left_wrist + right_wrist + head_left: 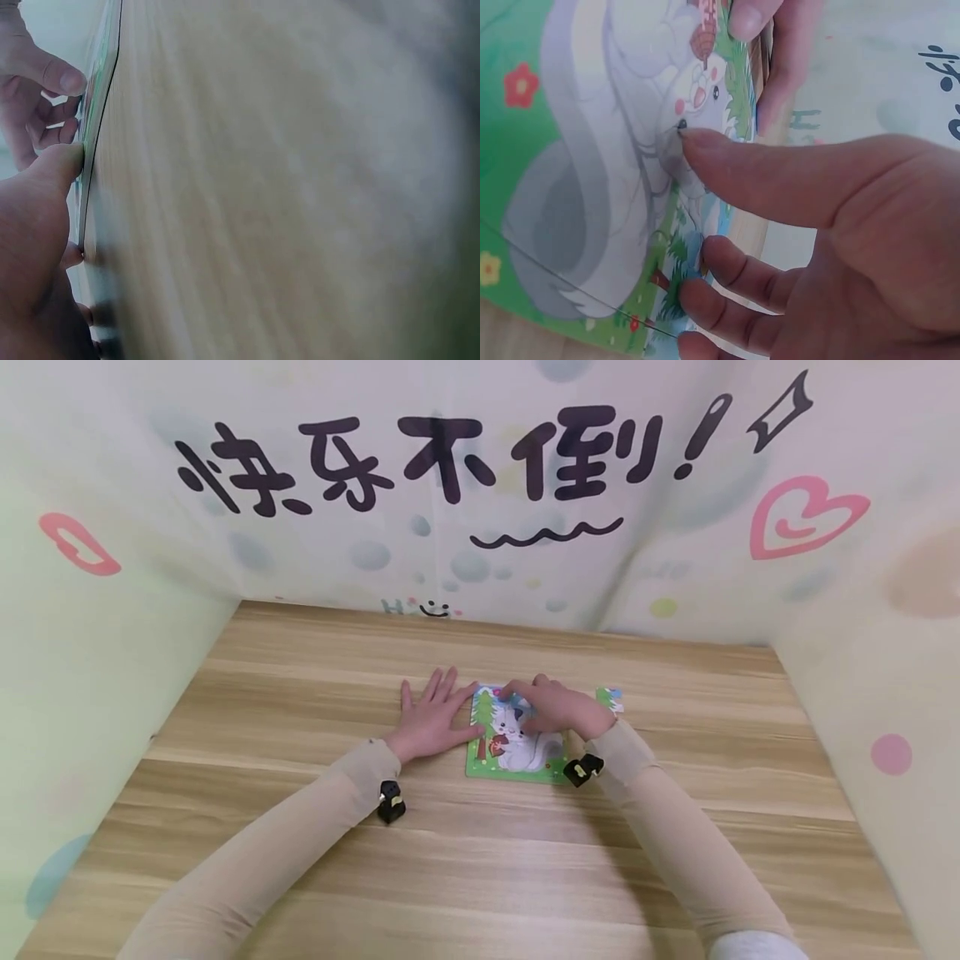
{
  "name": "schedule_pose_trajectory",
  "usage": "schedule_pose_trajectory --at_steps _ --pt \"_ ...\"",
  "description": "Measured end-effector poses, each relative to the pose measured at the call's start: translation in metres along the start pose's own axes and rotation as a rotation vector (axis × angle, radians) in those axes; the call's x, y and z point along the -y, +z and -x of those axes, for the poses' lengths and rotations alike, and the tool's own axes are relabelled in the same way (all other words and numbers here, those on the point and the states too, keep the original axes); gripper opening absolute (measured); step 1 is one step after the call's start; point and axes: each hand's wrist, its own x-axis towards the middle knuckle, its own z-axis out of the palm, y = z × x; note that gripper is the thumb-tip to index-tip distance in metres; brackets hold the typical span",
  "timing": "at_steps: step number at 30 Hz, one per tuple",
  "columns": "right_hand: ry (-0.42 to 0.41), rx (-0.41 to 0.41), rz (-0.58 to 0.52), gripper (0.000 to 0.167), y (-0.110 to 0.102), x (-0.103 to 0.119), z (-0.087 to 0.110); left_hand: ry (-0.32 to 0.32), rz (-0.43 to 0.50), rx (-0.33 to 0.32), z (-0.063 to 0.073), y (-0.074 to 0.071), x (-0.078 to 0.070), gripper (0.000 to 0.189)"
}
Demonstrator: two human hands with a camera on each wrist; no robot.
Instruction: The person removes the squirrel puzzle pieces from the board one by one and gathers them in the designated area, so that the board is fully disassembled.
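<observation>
A square squirrel jigsaw puzzle [517,758] with a green lower border lies flat on the wooden table. My left hand [427,725] rests spread out at its left side, the index fingertip at the upper left corner and the thumb on the left edge. Over the upper right part of the picture is my right hand [558,706], covering that area in the head view. In the right wrist view its thumb [727,161] touches the squirrel's face, and the other fingertips bend down onto the trees along the top. A seam [562,277] runs across the squirrel's tail.
A loose puzzle piece [610,698] with green and blue print lies on the table [480,860], just beyond the right wrist. A printed cloth wall [465,560] stands behind the table, with more cloth at both sides. Black wrist cameras [391,803] sit on both sleeves.
</observation>
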Motion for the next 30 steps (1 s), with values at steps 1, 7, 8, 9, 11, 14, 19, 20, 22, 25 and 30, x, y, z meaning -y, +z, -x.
schedule_pose_trajectory --at_steps 1,7,8,9,11,14,19,20,22,25,30 --pt "0.010 0.003 -0.005 0.056 -0.0002 0.0006 -0.0001 0.002 -0.004 -0.001 0.0006 -0.0012 -0.0006 0.084" --pt "0.015 0.007 -0.019 0.053 -0.0016 0.0018 0.0000 0.010 -0.010 -0.002 -0.0004 -0.0002 0.0012 0.083" --pt "0.014 0.008 -0.021 0.053 -0.0019 0.0019 -0.0001 0.010 -0.009 -0.003 -0.0007 0.0001 0.0015 0.083" --pt "0.013 0.009 -0.024 0.053 -0.0023 0.0021 0.0000 0.009 -0.010 -0.002 -0.0006 0.0001 0.0014 0.083" --pt "0.011 0.012 -0.029 0.054 -0.0028 0.0023 -0.0003 0.007 -0.016 0.001 -0.0002 -0.0007 0.0009 0.083" --pt "0.009 0.019 -0.038 0.056 -0.0035 0.0026 -0.0004 0.003 -0.017 0.002 0.0004 -0.0008 0.0003 0.083" --pt "0.025 0.028 -0.056 0.057 -0.0034 0.0016 -0.0018 0.006 0.002 -0.001 -0.0017 0.0026 0.0032 0.083" --pt "0.027 0.028 -0.057 0.057 -0.0030 0.0012 -0.0021 0.005 0.004 -0.001 -0.0022 0.0033 0.0040 0.083" --pt "0.025 0.023 -0.060 0.057 -0.0024 0.0005 -0.0029 0.002 0.006 0.000 -0.0030 0.0050 0.0053 0.084" --pt "0.030 0.014 -0.076 0.056 -0.0018 0.0006 -0.0022 -0.005 0.003 0.002 -0.0037 0.0061 0.0063 0.085" --pt "0.017 -0.009 -0.095 0.054 -0.0020 0.0009 0.0006 -0.008 0.002 0.004 -0.0043 0.0051 0.0058 0.085"
